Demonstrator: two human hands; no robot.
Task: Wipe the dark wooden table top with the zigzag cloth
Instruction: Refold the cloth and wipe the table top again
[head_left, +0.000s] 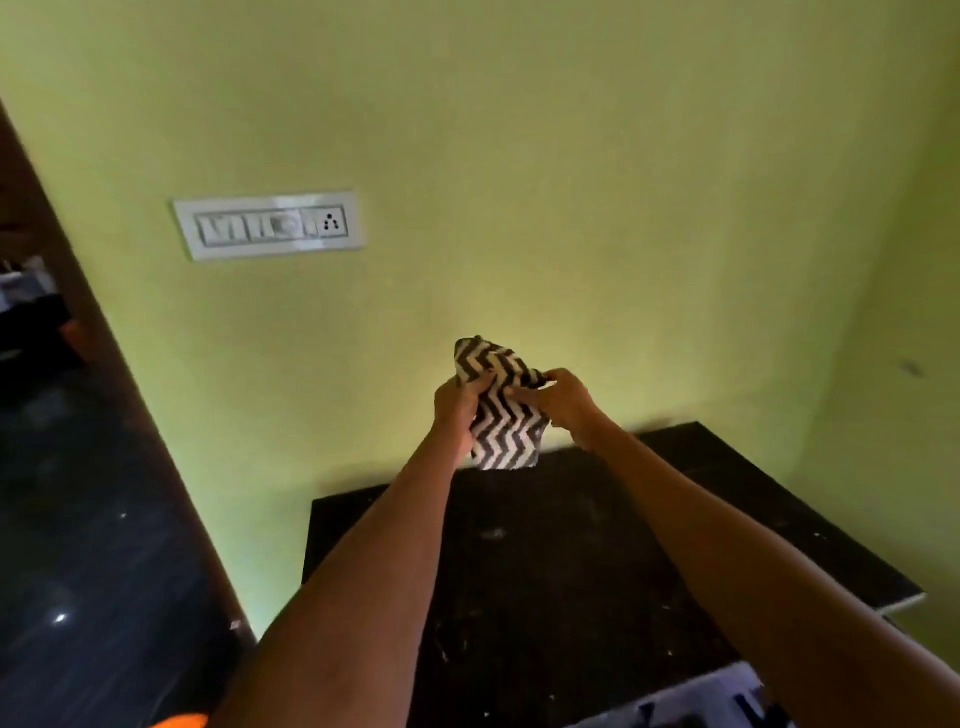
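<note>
both forearms reach out over the dark tabletop (545, 561); left hand (460, 402) and right hand (569, 397) each grasp the zigzag cloth (506, 415) with curled fingers, held bunched in the air, hanging above the tabletop's far edge.

No text, label, brand or number can be read anywhere in the head view. The white rectangular plastic switch plate (268, 225) on the green wall carries only blurred rocker switches, a round dial and a socket with 3 dark pin holes, with no lettering that can be made out. The black-and-white zigzag cloth (503, 410) shows its chevron pattern alone, with no tag or print visible. A pale surface with dark marks (727, 701) at the bottom edge is too blurred to tell whether they are letters.
</note>
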